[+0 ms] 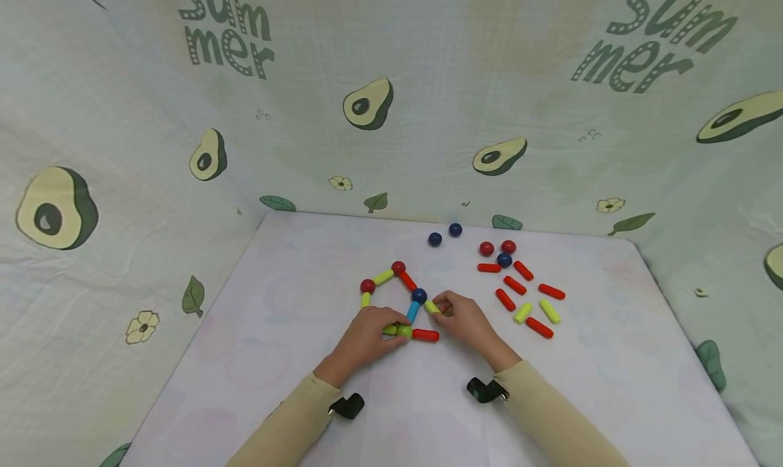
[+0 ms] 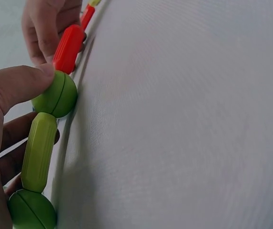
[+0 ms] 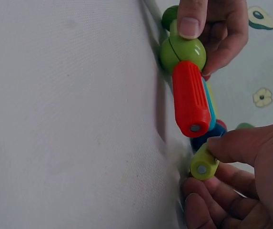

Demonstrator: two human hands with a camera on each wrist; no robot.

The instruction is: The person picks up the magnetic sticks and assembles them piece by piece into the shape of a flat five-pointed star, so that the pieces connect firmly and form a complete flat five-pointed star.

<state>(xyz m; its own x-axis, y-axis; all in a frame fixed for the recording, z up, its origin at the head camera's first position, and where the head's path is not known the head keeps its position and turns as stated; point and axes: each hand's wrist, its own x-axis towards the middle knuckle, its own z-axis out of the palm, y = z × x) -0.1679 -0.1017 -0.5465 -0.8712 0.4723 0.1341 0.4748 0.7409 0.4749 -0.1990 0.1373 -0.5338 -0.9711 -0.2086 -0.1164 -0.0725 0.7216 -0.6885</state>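
A ring of magnetic rods and balls lies on the table. My left hand [image 1: 370, 334] holds its near side, thumb pressed on a green ball [image 2: 60, 95] and fingers curled behind the yellow-green rod [image 2: 39, 152] beside it. From that ball a red rod [image 1: 425, 335] sticks out to the right, and a light blue rod [image 1: 413, 311] runs up to a dark blue ball [image 1: 419, 296]. Between thumb and fingers, my right hand [image 1: 463, 321] pinches a loose-ended yellow-green rod [image 3: 204, 163], its far end close to the dark blue ball. Part of the ring is hidden behind my left hand.
Two red balls [image 1: 486, 249] and a dark blue ball [image 1: 504, 260] lie at the right, above several red rods [image 1: 515, 285] and two yellow-green rods [image 1: 549, 311]. Two more dark blue balls [image 1: 435, 239] sit near the back edge. A patterned cloth [image 1: 428, 113] hangs behind.
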